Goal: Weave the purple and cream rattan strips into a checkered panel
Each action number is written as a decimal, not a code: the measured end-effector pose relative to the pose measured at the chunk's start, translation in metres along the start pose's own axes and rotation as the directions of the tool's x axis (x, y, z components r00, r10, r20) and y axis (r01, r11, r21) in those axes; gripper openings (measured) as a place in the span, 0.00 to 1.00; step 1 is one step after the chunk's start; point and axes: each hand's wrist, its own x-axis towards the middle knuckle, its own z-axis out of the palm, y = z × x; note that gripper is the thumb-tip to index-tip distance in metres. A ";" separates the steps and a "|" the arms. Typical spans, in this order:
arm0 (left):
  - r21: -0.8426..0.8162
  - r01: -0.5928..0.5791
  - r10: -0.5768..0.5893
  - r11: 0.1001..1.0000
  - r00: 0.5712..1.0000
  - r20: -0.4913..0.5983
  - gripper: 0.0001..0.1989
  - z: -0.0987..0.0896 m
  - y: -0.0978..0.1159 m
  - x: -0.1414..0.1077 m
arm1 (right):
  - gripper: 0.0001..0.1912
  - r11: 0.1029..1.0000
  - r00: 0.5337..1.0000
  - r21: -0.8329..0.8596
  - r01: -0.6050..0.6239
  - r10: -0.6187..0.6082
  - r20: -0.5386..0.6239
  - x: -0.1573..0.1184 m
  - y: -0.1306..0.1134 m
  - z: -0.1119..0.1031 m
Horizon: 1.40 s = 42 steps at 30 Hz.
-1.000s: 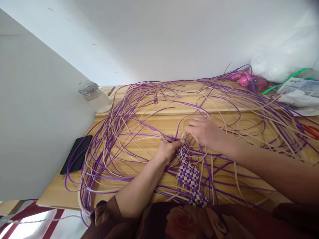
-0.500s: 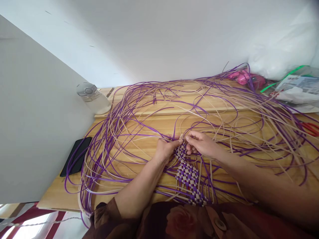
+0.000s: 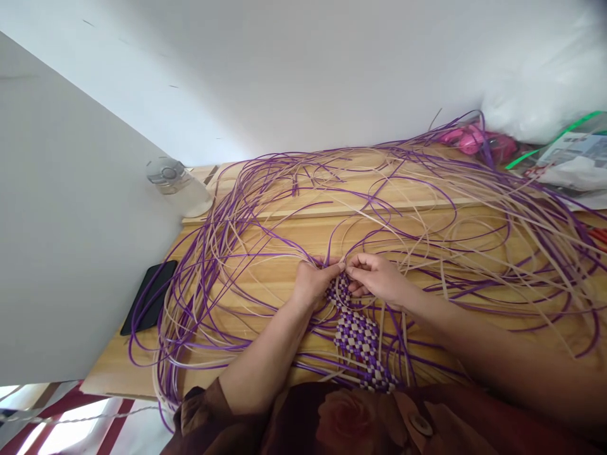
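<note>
A checked purple and beige woven piece (image 3: 358,333) runs from my lap up to my fingers, its far end narrow. My left hand (image 3: 313,279) pinches that far end between thumb and fingers. Close against it on the right, my right hand (image 3: 374,277) has thumb and forefinger pinched at the same edge, on what looks like a thin beige strand. The fingertips nearly touch and partly hide the strand ends. Long loose purple and beige strands (image 3: 213,253) fan out from the weave to both sides and loop around the table.
A clear bottle (image 3: 183,189) stands at the back left of the wooden table (image 3: 279,234), by the wall. A black phone (image 3: 149,297) lies at the left edge. At the right are a pink object (image 3: 467,138), a green-edged plastic bag (image 3: 569,151) and red handles (image 3: 598,236).
My right hand has shifted slightly left, closer to my left fingertips. The strand between them is drawn in. The whole view has turned a little.
</note>
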 end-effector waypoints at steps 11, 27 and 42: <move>0.140 -0.018 0.010 0.990 0.998 0.054 0.18 -0.003 0.000 0.001 | 0.08 0.999 0.999 -0.002 0.044 -0.044 -0.004 -0.003 0.009 0.001; 0.135 0.010 -0.003 0.991 0.999 -0.052 0.16 -0.002 -0.002 0.001 | 0.12 0.996 0.996 -0.021 0.084 -0.084 -0.004 0.001 0.017 0.004; 0.024 0.077 -0.078 0.997 0.996 0.039 0.11 -0.003 0.004 0.001 | 0.09 0.549 0.735 -0.641 0.536 -0.677 0.036 -0.024 0.011 -0.006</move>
